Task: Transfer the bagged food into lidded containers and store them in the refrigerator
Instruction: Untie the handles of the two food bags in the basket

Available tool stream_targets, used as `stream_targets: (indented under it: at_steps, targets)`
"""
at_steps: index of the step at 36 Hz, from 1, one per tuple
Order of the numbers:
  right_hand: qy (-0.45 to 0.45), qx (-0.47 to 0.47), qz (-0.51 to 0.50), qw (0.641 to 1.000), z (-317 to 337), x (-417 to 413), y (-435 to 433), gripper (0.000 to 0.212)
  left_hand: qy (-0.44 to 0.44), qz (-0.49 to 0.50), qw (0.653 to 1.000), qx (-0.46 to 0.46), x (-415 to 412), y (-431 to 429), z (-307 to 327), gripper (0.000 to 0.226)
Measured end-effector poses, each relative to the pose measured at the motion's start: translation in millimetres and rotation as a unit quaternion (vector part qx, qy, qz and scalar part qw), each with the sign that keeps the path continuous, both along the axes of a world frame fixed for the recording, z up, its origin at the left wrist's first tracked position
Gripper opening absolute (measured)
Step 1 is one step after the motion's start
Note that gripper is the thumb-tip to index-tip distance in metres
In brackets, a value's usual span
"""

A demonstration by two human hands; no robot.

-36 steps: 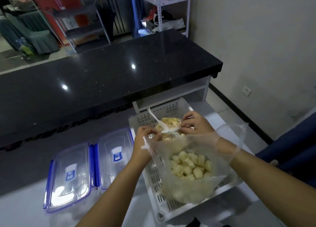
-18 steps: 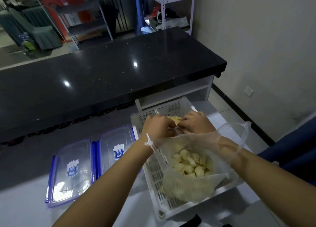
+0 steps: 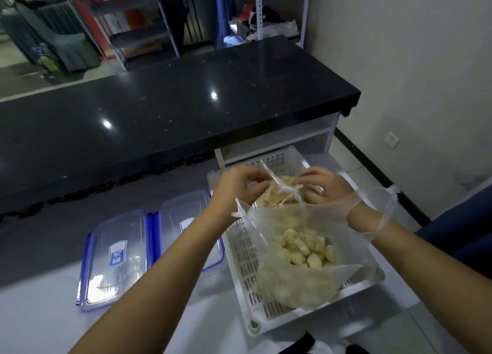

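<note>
Both hands are working at the far end of a white slotted basket (image 3: 247,268) that is sitting on the pale desk (image 3: 40,324). The left hand (image 3: 237,186) is pinching the knotted top of a small clear bag (image 3: 279,194) with yellowish strips inside; its fingers are closed on the plastic near the knot. The right hand (image 3: 326,187), wearing a thin clear glove, is gripping the same bag from the other side, fingers curled on the plastic. This small bag is lying in the far part of the basket, between the two hands.

A bigger clear bag (image 3: 300,249) with pale food chunks is filling the near part of the basket. Its loose edge is rising toward the hands and is partly covering the small bag from the front.

Two lidded containers (image 3: 117,257) with blue rims are lying flat on the desk, side by side and touching each other. The right one is just beside the left wall of the basket, partly hidden under the left forearm.

The near right corner of the basket is standing close to the edge of the desk. Behind the basket a black counter (image 3: 159,114) is running across, higher than the desk. Open desk surface is lying in front of the containers.
</note>
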State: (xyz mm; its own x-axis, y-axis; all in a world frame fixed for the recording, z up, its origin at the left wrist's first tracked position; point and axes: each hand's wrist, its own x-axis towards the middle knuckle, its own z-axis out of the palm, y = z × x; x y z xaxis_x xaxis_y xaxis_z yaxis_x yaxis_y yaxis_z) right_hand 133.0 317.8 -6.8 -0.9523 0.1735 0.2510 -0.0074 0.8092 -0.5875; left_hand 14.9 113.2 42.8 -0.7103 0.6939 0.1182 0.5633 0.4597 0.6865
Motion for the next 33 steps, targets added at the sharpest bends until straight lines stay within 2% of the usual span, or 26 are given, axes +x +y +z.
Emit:
stream_targets:
  at_steps: [5, 9, 12, 19, 21, 22, 24, 27, 31, 33]
  targets:
    - [0.031, -0.024, -0.013, 0.999, -1.8, 4.3, -5.1, 0.020, 0.024, -0.065, 0.994, -0.081, 2.7, 23.7, -13.3, 0.021]
    - [0.035, 0.071, -0.025, 0.997, 6.3, 0.7, -10.7, 0.009, 0.044, -0.086, 0.988, -0.121, 1.2, 40.6, -16.3, 0.018]
    - [0.018, 0.096, -0.050, 0.994, 5.8, 1.4, -13.2, 0.008, 0.065, -0.104, 0.979, -0.164, 0.3, 47.5, -17.4, 0.013]
    - [0.024, 0.085, -0.069, 0.994, 0.2, 1.8, -17.5, 0.014, 0.140, -0.136, 0.967, -0.161, 3.7, 55.8, -18.1, 0.009]
    - [0.043, 0.099, -0.056, 0.993, 1.5, 3.3, -14.8, 0.007, 0.140, -0.137, 0.968, -0.159, 3.9, 54.2, -18.3, 0.011]
    - [0.065, 0.100, -0.051, 0.992, 2.4, 3.5, -12.8, 0.006, 0.137, -0.133, 0.970, -0.151, 3.4, 52.5, -17.9, 0.012]
    - [0.101, 0.059, -0.050, 0.992, 10.1, 2.2, -10.9, 0.017, 0.106, -0.113, 0.983, -0.101, 1.0, 46.3, -14.5, 0.012]
    - [0.130, 0.006, -0.057, 0.990, 23.3, -3.0, -10.6, 0.003, 0.037, -0.072, 0.997, -0.006, -3.8, 32.3, -6.8, 0.008]
    - [0.135, -0.026, -0.044, 0.990, 39.9, -6.6, -8.8, 0.005, -0.026, 0.015, 0.995, 0.092, -8.6, 9.1, -4.9, 0.007]
    - [0.136, -0.041, -0.076, 0.987, 41.6, -6.7, -2.4, 0.006, -0.060, 0.065, 0.988, 0.128, -13.7, -5.2, -8.9, 0.019]
